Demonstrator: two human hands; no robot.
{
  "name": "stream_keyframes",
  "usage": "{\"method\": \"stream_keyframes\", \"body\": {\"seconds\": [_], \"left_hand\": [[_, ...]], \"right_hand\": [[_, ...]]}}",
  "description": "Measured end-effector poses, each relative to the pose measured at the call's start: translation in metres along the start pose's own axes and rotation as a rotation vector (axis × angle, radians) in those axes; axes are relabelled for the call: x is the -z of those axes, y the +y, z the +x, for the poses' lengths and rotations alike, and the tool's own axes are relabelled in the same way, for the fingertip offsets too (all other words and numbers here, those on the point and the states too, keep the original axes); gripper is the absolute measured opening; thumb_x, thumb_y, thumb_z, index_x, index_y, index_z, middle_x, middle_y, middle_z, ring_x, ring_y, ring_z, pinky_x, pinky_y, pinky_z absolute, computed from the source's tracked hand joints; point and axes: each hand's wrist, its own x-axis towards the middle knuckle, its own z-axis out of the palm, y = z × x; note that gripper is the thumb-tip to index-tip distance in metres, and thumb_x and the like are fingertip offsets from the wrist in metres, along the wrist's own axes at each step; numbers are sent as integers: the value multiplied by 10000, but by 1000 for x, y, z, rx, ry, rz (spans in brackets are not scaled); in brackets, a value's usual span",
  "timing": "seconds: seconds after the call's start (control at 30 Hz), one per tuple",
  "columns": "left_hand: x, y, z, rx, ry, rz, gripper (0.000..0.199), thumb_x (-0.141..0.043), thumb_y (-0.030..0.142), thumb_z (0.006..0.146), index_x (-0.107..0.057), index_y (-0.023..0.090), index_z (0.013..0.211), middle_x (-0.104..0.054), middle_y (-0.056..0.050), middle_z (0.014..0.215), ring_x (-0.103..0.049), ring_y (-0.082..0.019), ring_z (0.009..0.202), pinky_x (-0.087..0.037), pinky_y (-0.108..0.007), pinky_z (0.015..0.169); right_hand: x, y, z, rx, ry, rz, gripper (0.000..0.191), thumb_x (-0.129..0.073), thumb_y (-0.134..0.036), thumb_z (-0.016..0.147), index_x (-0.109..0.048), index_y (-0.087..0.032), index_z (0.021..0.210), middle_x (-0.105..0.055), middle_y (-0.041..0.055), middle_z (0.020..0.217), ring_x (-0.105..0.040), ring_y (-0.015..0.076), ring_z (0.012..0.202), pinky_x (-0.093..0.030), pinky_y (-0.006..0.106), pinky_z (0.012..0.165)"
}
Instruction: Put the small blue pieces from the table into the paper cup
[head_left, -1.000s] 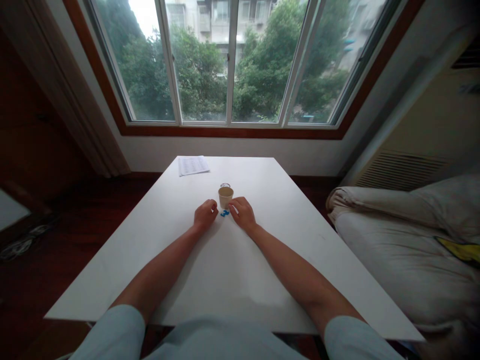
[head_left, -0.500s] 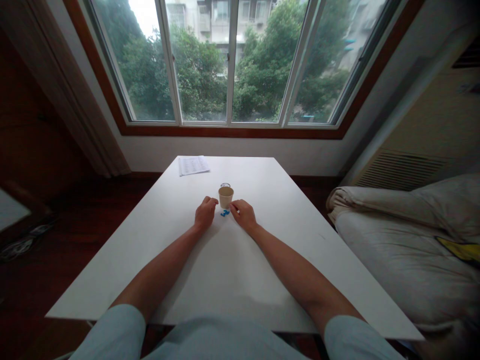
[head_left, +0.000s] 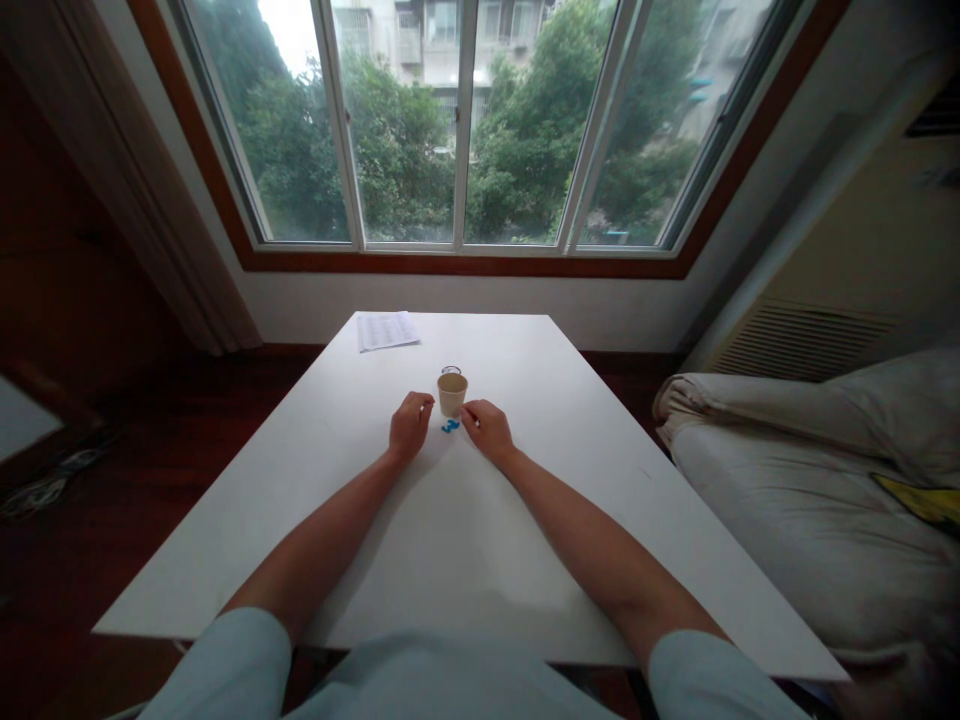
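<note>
A tan paper cup point(head_left: 452, 397) stands upright on the white table, its opening facing up. Several small blue pieces point(head_left: 450, 426) lie just in front of it, too small to name. My left hand point(head_left: 410, 427) rests on the table left of the cup, apart from it, with its fingers curled in and thumb near the forefinger. On the other side my right hand point(head_left: 489, 429) is closed, its fingertips beside the cup's lower right side and close to the blue pieces. Whether either hand holds anything is hidden. I cannot tell if the right fingertips touch the cup.
Right behind the cup is a dark-rimmed round thing point(head_left: 451, 370), mostly hidden. Printed sheets of paper point(head_left: 388, 331) lie at the far left of the white table point(head_left: 465, 560). A covered sofa point(head_left: 750, 480) stands to the right, and a window point(head_left: 405, 150) is beyond the table.
The fingers of my left hand have shifted very slightly, drawing a little away from the cup. My right hand, the cup and the blue pieces look the same.
</note>
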Motion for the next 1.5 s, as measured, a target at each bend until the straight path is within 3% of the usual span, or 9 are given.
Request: {"method": "stream_keyframes", "body": {"seconds": [0.4, 0.67, 1.03, 1.23, 1.5], "left_hand": [[4, 6, -1, -2, 6, 15, 272, -399, 222, 1023, -670, 214, 1047, -643, -59, 1075, -633, -160, 954, -501, -280, 890], [6, 10, -3, -12, -5, 6, 312, -438, 228, 999, -625, 209, 1249, -620, -83, 1248, -597, -115, 745, -521, -274, 823], [3, 14, -5, -141, -124, 39, 555, -461, 258, 984, -392, 242, 1534, -423, -116, 1558, -664, -137, 913, -552, -307, 912], [-1, 11, -4, -179, -197, 66, 623, -529, 244, 953, -363, 244, 1554, -365, -119, 1602, -661, -164, 974, -562, -329, 921], [1, 13, -4, -170, -211, 81, 657, -555, 215, 931, -352, 251, 1555, -365, -124, 1600, -657, -179, 1033, -571, -323, 901]], "right_hand": [[2, -1, 0, -6, -15, 14, 242, -505, -308, 1002, -680, -212, 865, -657, 38, 792, -556, 178, 734, -413, 291, 704], [0, 0, 0, -4, -14, 26, 244, -505, -319, 996, -677, -214, 858, -658, 37, 781, -557, 182, 727, -420, 297, 699], [-1, -2, 1, -8, -29, 21, 230, -520, -298, 983, -670, -210, 832, -645, 28, 756, -554, 174, 722, -416, 288, 701], [-1, -1, 2, 3, -23, 24, 241, -515, -307, 987, -666, -216, 823, -640, 30, 751, -552, 178, 721, -416, 289, 700], [-2, -1, 1, 5, -68, 22, 223, -527, -295, 986, -660, -212, 827, -635, 18, 751, -549, 168, 719, -396, 280, 696]]}}
